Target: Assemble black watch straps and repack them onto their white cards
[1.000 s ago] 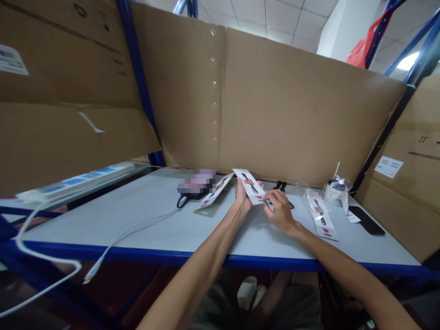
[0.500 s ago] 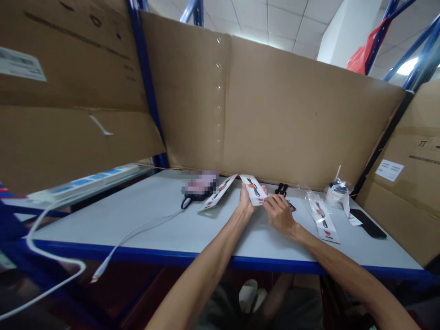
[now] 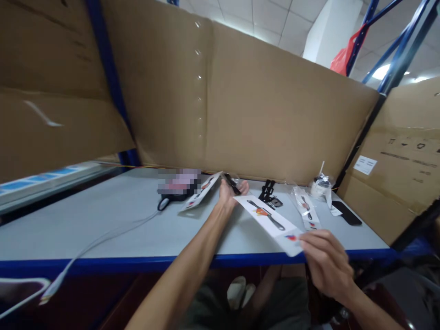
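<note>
My right hand (image 3: 326,263) pinches the lower end of a white printed card (image 3: 275,224) with a picture of a black-handled tool on it. The card tilts over the table's front part, its far end close to my left hand (image 3: 228,195). That left hand is closed around a slim black tool (image 3: 234,185) with clear plastic about it; its exact kind is hard to make out. Left of it a second printed card (image 3: 202,191) rests at a slant. To the right lie several black pieces (image 3: 266,190) and a card in a clear bag (image 3: 305,208).
A black phone (image 3: 347,214) and a plastic-wrapped white tub (image 3: 320,187) are at the table's right. A pixelated pink item with a black loop (image 3: 164,202) and a white cable (image 3: 113,228) lie left. Cardboard walls (image 3: 268,114) enclose the back and sides.
My right hand has pulled the card away from my left hand, toward me and to the right. The black tool now shows in my left hand. The view has turned right.
</note>
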`<state>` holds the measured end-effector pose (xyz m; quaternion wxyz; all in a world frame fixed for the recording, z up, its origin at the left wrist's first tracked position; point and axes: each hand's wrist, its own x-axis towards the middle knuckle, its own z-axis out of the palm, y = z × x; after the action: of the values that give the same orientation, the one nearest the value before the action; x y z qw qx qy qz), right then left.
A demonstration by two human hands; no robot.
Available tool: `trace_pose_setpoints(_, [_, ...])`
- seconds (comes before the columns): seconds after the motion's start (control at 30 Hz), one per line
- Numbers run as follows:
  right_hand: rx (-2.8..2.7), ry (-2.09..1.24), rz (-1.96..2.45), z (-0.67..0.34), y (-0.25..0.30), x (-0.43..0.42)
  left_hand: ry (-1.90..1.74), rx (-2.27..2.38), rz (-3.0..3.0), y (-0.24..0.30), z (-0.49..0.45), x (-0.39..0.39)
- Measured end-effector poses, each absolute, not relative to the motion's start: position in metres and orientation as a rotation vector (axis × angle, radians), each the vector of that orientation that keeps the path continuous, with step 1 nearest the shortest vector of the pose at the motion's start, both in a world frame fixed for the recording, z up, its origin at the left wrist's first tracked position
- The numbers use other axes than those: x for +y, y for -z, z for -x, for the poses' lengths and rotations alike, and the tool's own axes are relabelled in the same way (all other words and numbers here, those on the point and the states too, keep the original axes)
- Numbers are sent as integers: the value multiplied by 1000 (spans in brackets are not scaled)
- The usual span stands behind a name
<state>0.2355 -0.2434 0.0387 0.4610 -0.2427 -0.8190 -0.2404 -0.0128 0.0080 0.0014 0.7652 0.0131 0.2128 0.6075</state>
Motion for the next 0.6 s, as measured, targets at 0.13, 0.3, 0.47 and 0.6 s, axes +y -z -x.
trace_pose_setpoints(0.13, [-1479, 666, 870, -283, -51, -275, -1347, 508, -45, -6, 10, 6])
trace_pose_setpoints(0.3, [-1072, 724, 1063, -345, -44, -283, -1342, 536, -55, -13, 6, -3])
trace_pose_setpoints(0.47, [-1147, 1043, 1141, -389, -18, -277, -1349, 559, -99, -17, 5, -8])
trace_pose_setpoints(0.6, [-1370, 1077, 1147, -406, 16, -264, -1346, 553, -96, -18, 4, -10])
